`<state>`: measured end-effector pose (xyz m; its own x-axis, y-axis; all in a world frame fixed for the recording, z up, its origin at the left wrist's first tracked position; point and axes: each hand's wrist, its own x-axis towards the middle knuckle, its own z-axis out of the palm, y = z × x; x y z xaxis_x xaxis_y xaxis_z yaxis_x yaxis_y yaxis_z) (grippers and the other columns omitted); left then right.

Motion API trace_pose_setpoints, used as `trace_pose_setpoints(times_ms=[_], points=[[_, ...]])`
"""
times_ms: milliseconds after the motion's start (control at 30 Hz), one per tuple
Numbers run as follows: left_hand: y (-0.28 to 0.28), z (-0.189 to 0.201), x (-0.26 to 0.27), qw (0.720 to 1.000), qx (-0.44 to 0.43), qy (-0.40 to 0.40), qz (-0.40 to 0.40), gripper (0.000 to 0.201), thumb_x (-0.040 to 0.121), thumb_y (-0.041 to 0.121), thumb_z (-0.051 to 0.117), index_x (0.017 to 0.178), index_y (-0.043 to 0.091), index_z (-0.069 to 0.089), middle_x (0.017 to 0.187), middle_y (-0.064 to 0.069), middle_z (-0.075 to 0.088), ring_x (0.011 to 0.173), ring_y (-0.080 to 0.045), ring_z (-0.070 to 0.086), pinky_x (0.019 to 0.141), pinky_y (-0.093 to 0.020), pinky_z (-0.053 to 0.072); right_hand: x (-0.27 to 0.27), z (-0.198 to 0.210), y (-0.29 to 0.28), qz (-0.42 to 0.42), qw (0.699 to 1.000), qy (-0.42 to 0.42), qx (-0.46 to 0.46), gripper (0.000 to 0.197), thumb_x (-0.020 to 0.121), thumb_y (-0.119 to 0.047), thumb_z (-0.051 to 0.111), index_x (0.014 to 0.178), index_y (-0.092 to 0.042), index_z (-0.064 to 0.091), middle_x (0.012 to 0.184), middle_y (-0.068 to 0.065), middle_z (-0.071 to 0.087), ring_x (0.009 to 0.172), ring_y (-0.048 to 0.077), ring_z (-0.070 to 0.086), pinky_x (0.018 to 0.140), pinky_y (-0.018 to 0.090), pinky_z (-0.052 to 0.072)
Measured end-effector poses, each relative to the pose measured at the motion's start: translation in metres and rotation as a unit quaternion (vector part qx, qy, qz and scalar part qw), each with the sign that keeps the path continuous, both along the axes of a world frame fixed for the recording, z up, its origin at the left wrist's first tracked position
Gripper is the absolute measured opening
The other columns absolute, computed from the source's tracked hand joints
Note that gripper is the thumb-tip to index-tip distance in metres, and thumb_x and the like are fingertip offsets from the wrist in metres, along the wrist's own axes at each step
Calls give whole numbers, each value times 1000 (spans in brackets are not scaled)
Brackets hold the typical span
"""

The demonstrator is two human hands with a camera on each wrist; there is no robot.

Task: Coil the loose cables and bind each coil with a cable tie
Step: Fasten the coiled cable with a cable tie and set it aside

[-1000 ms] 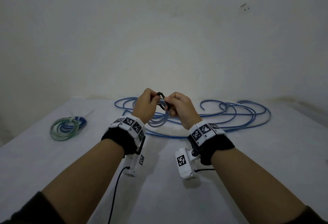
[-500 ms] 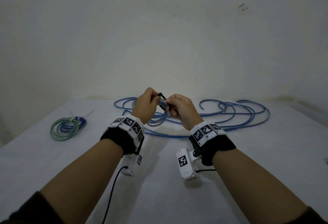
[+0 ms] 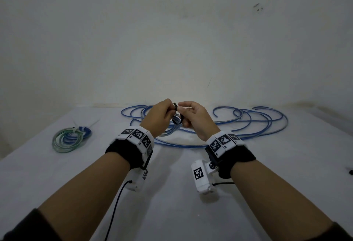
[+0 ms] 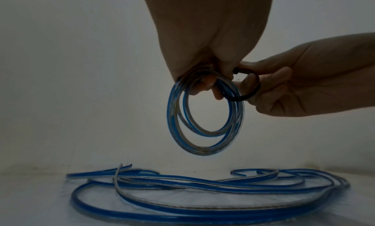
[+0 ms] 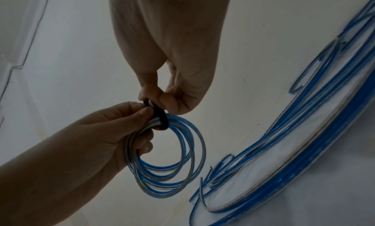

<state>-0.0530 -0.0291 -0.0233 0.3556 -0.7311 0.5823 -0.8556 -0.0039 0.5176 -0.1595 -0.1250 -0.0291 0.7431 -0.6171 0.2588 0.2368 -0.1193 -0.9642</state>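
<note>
Work area: white table against a plain wall

We see a white table point(image 3: 267, 193) meeting a bare off-white wall point(image 3: 172, 40) along a faintly stained joint. We note dark scuffs on the wall at upper right, and dim, even light with soft shadows on the table.

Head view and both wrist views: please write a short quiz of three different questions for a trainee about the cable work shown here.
1. True or false: the black plastic cable tie is looped around the blue and clear coiled cable.
2. Which hand supports the coil: A. left hand, B. right hand?
3. Fill in: the green and blue bound coil lies on the white ____.

Key: 1 true; 2 A; 3 table.
</note>
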Motion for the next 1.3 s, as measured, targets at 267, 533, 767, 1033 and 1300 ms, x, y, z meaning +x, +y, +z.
trace_pose_setpoints(times_ms=[267,533,767,1033,1300], points=[[-1,-2,-9,1000,11,9,5,8,91,6,50,88,0,57,84,-9,60,73,-20,52,60,-21,36,-1,7,-10,-11,999,42,18,12,91,-10,56,79,-12,59,73,1,55,44,6,39,47,21,30],[-5,-7,-19,996,42,43,-72,15,96,10,43,84,15,51,78,1,57,74,-22,53,69,-28,42,1,13,-32,-152,984,63,74,21,93,-13,51,72,-13,52,69,3,47,57,14,42,50,25,32],[-13,-8,-15,997,21,52,-53,14,95,6,43,84,13,50,76,5,50,73,-13,47,68,-21,36,-2,11,-22,-9,993,84,84,18,92,-20,57,76,-11,57,75,5,60,67,18,56,58,24,40],[-8,2,-25,995,43,47,-74,15,93,10,50,79,9,53,64,8,45,57,-4,39,55,-11,33,3,18,-26,-118,985,118,41,26,89,-12,61,65,-9,50,61,6,51,51,12,41,47,23,34],[-6,10,-30,992,80,38,-86,11,93,11,50,82,9,51,63,8,44,56,-5,38,53,-12,32,3,29,-31,-131,980,145,35,23,86,-9,64,65,-6,54,62,9,52,50,16,41,49,25,34]])
